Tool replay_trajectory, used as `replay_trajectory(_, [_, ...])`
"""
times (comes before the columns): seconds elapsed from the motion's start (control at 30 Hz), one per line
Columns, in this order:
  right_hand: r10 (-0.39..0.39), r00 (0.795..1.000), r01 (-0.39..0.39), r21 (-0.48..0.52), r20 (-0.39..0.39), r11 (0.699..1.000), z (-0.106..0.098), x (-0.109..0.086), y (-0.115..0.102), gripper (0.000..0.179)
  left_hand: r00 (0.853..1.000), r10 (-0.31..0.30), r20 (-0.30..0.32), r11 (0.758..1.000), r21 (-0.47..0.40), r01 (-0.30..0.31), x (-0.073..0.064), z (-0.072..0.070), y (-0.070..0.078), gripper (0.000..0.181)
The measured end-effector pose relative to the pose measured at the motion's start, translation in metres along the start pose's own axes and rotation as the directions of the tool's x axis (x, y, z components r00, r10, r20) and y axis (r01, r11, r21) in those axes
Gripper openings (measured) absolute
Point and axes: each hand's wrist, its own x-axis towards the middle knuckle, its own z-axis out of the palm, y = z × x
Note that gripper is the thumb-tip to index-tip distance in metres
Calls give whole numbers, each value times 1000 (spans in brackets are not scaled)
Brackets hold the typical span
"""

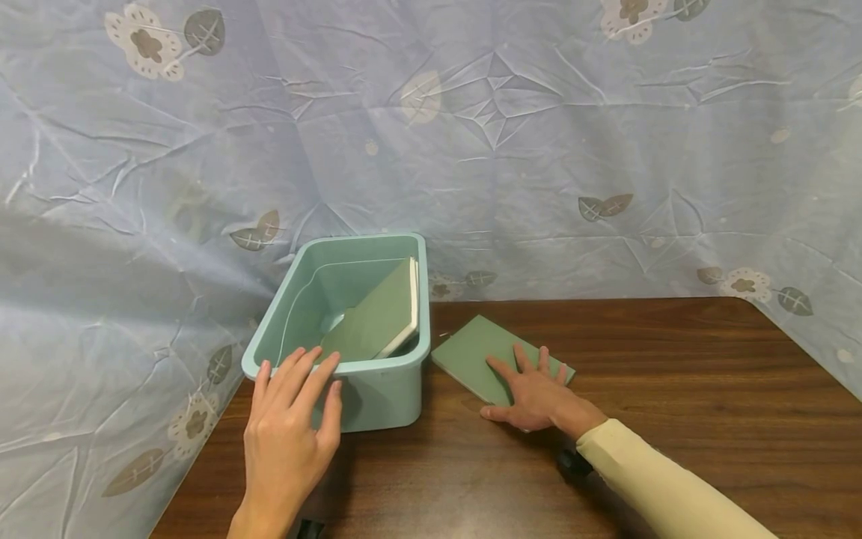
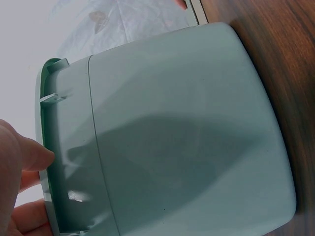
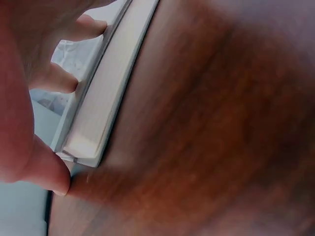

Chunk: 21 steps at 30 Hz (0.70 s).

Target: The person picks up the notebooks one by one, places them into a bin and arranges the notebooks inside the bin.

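A light green plastic tub (image 1: 377,400) stands on the left of the table. My left hand (image 1: 289,434) holds its near rim. In the left wrist view the thumb (image 2: 37,155) is on the rim's outer side, with other fingers (image 2: 32,216) partly hidden behind the rim. A green hardcover book (image 1: 377,314) leans inside the tub, its pale pages facing right. Another green book (image 1: 474,355) lies flat to the tub's right. My right hand (image 1: 535,393) rests on that book with spread fingers. In the right wrist view the book's page edges (image 3: 101,101) show, the thumb beside its corner.
Brown wood-grain table (image 1: 673,374) stretches to the right, with a rounded far corner. A pale blue floral cloth (image 1: 498,187) hangs behind and along the sides. Part of something black (image 1: 572,464) shows under the right wrist.
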Motion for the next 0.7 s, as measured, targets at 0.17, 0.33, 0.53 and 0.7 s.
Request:
replay_trajectory(0.17, [-3,1000,3,-39,2,999,-2,1,1,90,1000,4,-8,1000,-2,-4,0,0,0,32])
replay_trajectory(0.33, [22,1000,-22,-55,3,998,-3,3,3,94,1000,3,6,1000,4,-3,0,0,0,31])
replay_trajectory(0.53, [35,999,-36,-49,-15,998,-2,5,7,100,1000,2,7,1000,4,-2,0,0,0,31])
replay_trajectory(0.7, [57,998,-58,-49,-27,997,-3,8,7,107,1000,12,-16,1000,0,-12,0,1,-1,32])
